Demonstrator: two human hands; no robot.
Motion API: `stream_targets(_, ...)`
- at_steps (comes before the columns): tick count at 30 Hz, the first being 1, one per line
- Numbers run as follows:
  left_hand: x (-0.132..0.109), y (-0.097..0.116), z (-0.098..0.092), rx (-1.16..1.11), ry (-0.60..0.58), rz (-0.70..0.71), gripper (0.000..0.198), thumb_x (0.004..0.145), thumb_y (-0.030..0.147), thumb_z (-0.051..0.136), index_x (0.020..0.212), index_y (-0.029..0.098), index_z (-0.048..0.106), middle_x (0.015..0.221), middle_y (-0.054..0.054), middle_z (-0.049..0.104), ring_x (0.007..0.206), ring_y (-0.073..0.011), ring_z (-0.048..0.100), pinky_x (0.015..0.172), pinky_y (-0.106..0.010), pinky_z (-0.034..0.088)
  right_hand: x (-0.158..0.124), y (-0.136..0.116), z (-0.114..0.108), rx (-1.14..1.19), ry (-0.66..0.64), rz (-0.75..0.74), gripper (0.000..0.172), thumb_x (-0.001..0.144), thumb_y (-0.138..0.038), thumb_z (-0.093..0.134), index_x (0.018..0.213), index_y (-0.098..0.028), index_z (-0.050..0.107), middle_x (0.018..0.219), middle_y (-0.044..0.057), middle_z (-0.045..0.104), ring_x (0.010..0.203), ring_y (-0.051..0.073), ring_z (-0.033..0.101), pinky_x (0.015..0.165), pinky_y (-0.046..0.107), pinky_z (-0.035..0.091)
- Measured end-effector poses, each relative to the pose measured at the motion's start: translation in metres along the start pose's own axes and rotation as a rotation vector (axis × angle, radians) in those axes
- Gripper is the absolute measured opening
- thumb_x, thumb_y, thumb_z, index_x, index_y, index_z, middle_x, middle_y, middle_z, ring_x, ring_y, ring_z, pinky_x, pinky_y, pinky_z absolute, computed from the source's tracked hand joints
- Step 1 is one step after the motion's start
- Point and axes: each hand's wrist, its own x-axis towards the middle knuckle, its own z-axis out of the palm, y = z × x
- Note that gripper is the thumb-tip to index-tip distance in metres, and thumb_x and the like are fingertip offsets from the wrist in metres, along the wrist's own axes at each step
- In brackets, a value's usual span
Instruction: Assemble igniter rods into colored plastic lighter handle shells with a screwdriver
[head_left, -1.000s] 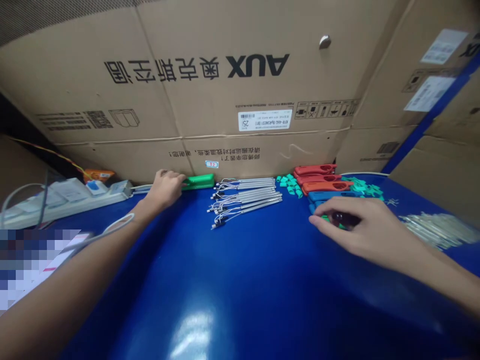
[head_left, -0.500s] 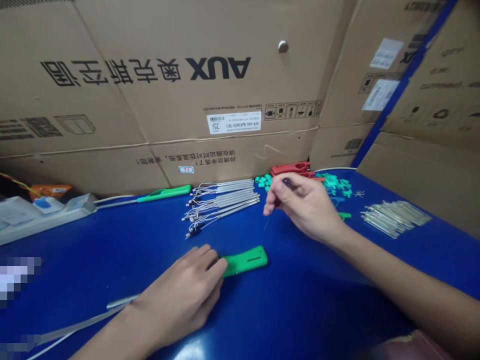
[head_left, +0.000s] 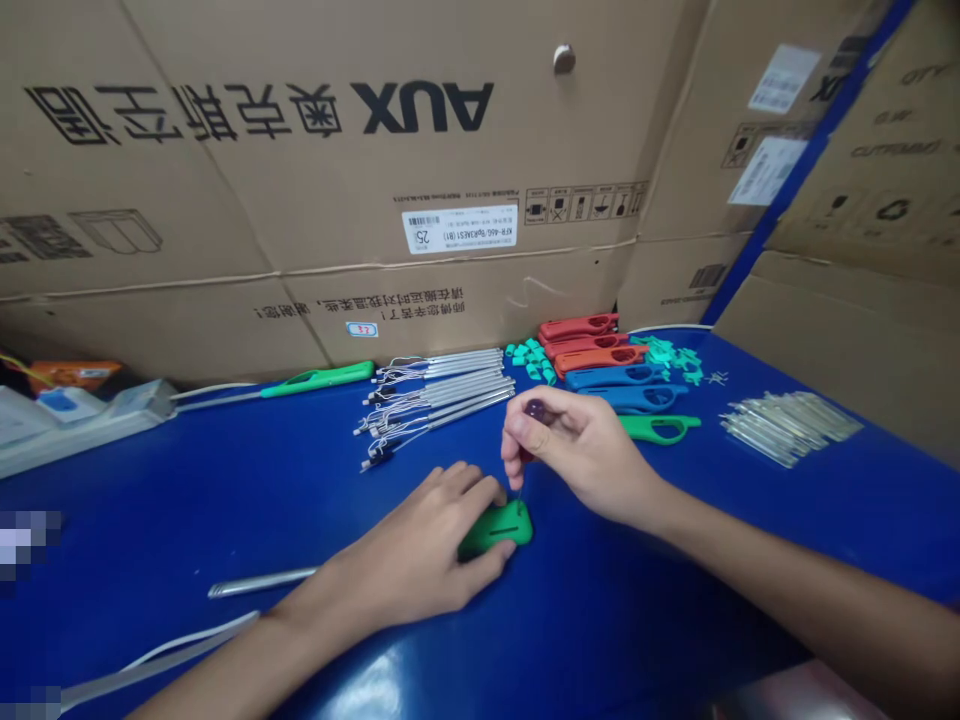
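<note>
My left hand (head_left: 431, 545) is closed around a green long-nozzle lighter (head_left: 504, 530) lying on the blue table, thumb and fingers on either side of its handle. A silver metal tube (head_left: 259, 582) sticks out on the other side of that wrist; whether it joins the lighter is hidden. In my right hand (head_left: 577, 440) is a small screwdriver (head_left: 534, 410) with a dark handle, held upright. Its thin shaft points down at the far right end of the green handle and appears to touch it there.
Behind my hands lie several metal tubes with wires (head_left: 465, 385), teal plastic pieces (head_left: 531, 360), and red, orange and blue lighter bodies (head_left: 585, 325). Clear tubes (head_left: 791, 425) lie at the right. A power strip (head_left: 90, 430) stands left; cardboard (head_left: 337, 200) walls the back.
My right hand has lowered the screwdriver down and left onto the lighter's end. My left hand has shifted right along the handle, its thumb now on the near side.
</note>
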Motion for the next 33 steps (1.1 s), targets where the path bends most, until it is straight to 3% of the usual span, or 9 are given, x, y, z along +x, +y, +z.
stream_targets(6, -0.003, -0.005, 0.005, 0.008, 0.042, 0.023, 0.023, 0.091, 0.037, 0.05, 0.108, 0.021, 0.054, 0.107, -0.008, 0.06, 0.102, -0.0258, 0.056, 0.091, -0.043, 0.048, -0.004, 0.0, 0.003, -0.109, -0.008, -0.033, 0.018, 0.089, -0.032, 0.061, 0.081, -0.016, 0.058, 0.072, 0.0, 0.062, 0.062, 0.011, 0.063, 0.058, 0.025, 0.056)
stream_targets(10, -0.003, -0.003, 0.003, -0.011, 0.002, -0.02, 0.02, 0.092, 0.037, 0.048, 0.104, 0.021, 0.054, 0.101, -0.007, 0.059, 0.098, -0.0252, 0.056, 0.089, -0.045, 0.048, -0.005, 0.002, 0.004, -0.445, 0.112, -0.23, 0.007, 0.083, -0.023, 0.068, 0.084, -0.018, 0.065, 0.08, 0.001, 0.062, 0.074, 0.012, 0.061, 0.068, 0.026, 0.055)
stream_targets(14, -0.003, -0.003, 0.002, -0.017, -0.008, -0.022, 0.023, 0.093, 0.039, 0.047, 0.106, 0.021, 0.054, 0.103, -0.007, 0.058, 0.1, -0.026, 0.055, 0.09, -0.046, 0.048, -0.01, 0.008, 0.004, -0.468, 0.218, -0.361, 0.039, 0.073, -0.016, 0.078, 0.108, -0.021, 0.06, 0.079, -0.002, 0.065, 0.072, 0.013, 0.065, 0.069, 0.026, 0.056)
stream_targets(16, -0.003, -0.004, 0.002, -0.013, -0.011, -0.009, 0.025, 0.093, 0.039, 0.048, 0.109, 0.021, 0.054, 0.105, -0.008, 0.058, 0.103, -0.0266, 0.054, 0.091, -0.047, 0.047, -0.013, 0.007, 0.003, -0.482, 0.197, -0.418, 0.038, 0.075, -0.014, 0.076, 0.108, -0.022, 0.058, 0.081, -0.001, 0.067, 0.075, 0.013, 0.067, 0.072, 0.026, 0.057)
stream_targets(19, -0.003, -0.005, 0.002, 0.0, -0.006, 0.004, 0.027, 0.093, 0.039, 0.048, 0.111, 0.02, 0.054, 0.108, -0.009, 0.058, 0.104, -0.0272, 0.054, 0.093, -0.047, 0.046, -0.016, -0.001, -0.001, -0.57, 0.044, -0.417, 0.021, 0.085, -0.011, 0.064, 0.102, -0.02, 0.059, 0.092, 0.001, 0.069, 0.083, 0.013, 0.069, 0.078, 0.026, 0.058)
stream_targets(22, -0.003, -0.005, 0.002, -0.003, 0.005, 0.007, 0.025, 0.092, 0.038, 0.049, 0.11, 0.021, 0.055, 0.108, -0.009, 0.059, 0.103, -0.0269, 0.056, 0.092, -0.046, 0.047, -0.016, -0.013, -0.004, -0.684, -0.078, -0.379, 0.023, 0.088, -0.006, 0.055, 0.108, -0.018, 0.06, 0.1, 0.004, 0.069, 0.09, 0.013, 0.067, 0.079, 0.025, 0.057)
stream_targets(28, -0.002, -0.003, 0.001, 0.008, 0.011, 0.015, 0.024, 0.092, 0.038, 0.049, 0.108, 0.02, 0.054, 0.105, -0.009, 0.059, 0.1, -0.0266, 0.056, 0.089, -0.046, 0.047, -0.013, -0.016, -0.006, -0.778, 0.026, -0.609, 0.017, 0.077, -0.014, 0.074, 0.093, -0.018, 0.068, 0.091, 0.005, 0.065, 0.086, 0.015, 0.063, 0.078, 0.029, 0.055)
stream_targets(33, -0.001, 0.0, -0.004, 0.0, -0.02, -0.016, 0.017, 0.091, 0.036, 0.05, 0.099, 0.021, 0.054, 0.096, -0.005, 0.056, 0.092, -0.0239, 0.056, 0.083, -0.043, 0.049, -0.017, -0.013, -0.006, -0.694, 0.031, -0.522, 0.031, 0.082, -0.003, 0.056, 0.108, -0.018, 0.062, 0.097, 0.004, 0.069, 0.086, 0.014, 0.067, 0.08, 0.028, 0.056)
